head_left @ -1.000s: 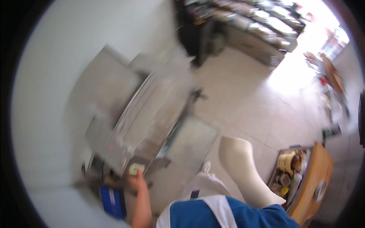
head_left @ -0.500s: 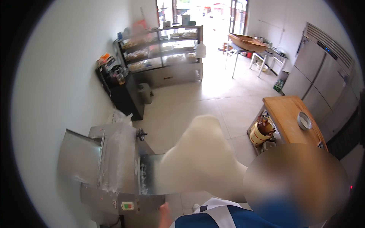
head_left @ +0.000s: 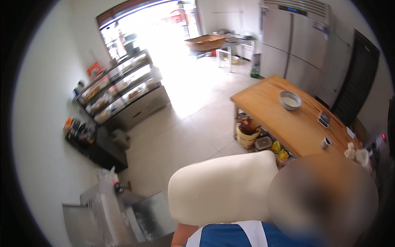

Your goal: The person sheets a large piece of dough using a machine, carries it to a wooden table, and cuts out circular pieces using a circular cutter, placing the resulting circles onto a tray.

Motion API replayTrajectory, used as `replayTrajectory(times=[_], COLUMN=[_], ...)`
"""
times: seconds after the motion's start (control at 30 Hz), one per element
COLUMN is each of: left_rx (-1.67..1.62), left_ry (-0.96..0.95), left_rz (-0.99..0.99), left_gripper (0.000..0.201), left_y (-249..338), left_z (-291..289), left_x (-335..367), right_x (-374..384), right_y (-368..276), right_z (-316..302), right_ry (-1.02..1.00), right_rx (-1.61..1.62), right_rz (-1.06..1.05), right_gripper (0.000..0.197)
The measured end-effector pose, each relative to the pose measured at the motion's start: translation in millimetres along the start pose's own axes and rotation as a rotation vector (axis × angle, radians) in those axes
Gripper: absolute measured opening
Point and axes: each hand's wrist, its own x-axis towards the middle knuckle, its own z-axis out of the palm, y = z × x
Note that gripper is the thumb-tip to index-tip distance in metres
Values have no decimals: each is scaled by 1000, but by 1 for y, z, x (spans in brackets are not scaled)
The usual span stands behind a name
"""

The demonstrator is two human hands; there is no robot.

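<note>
- In the head view, a broad, smooth slab of pale dough (head_left: 222,187) is between 5 and 6 o'clock, in front of the person's blue garment (head_left: 222,235) with white straps.
- The left forearm (head_left: 184,235) comes in near 6 o'clock and goes under the lower edge of the dough. The left hand is hidden there, so I cannot tell if its fingers are apart or together.
- The right hand cannot be seen; at 4 o'clock a blurred oval covers the right end of the dough. Of these fingers also I cannot tell.
- Between 7 and 8 o'clock stands a metal machine (head_left: 108,218), with a grey metal tray (head_left: 154,214) at its side, near the left end of the dough.
- Toward 3 o'clock is a wooden table (head_left: 267,105). On it are a metal bowl (head_left: 290,101) with white content, a small scale (head_left: 324,120) and a cup (head_left: 326,143).
- Under the near edge of the table, a little past 3 o'clock, is a yellowish bucket (head_left: 246,141).
- At 10 o'clock is a display case (head_left: 138,111) with shelves; between 1 and 2 o'clock, a steel refrigerator (head_left: 276,31).
</note>
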Motion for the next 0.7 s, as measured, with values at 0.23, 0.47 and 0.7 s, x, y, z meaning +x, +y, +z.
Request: replayTrajectory(times=[0.23, 0.47, 0.7], left_rx=[115, 189, 254], left_ry=[-53, -170, -301], left_rz=[13, -6, -8], left_gripper=[47, 47, 46], left_y=[75, 116, 156], left_z=[81, 164, 222], left_x=[35, 61, 111], right_x=[-61, -90, -77], right_y=[85, 122, 170], right_z=[-102, -165, -189], right_ry=[403, 707, 864], right_rx=[334, 451, 442], right_rz=[294, 446, 486], right_gripper=[7, 9, 11])
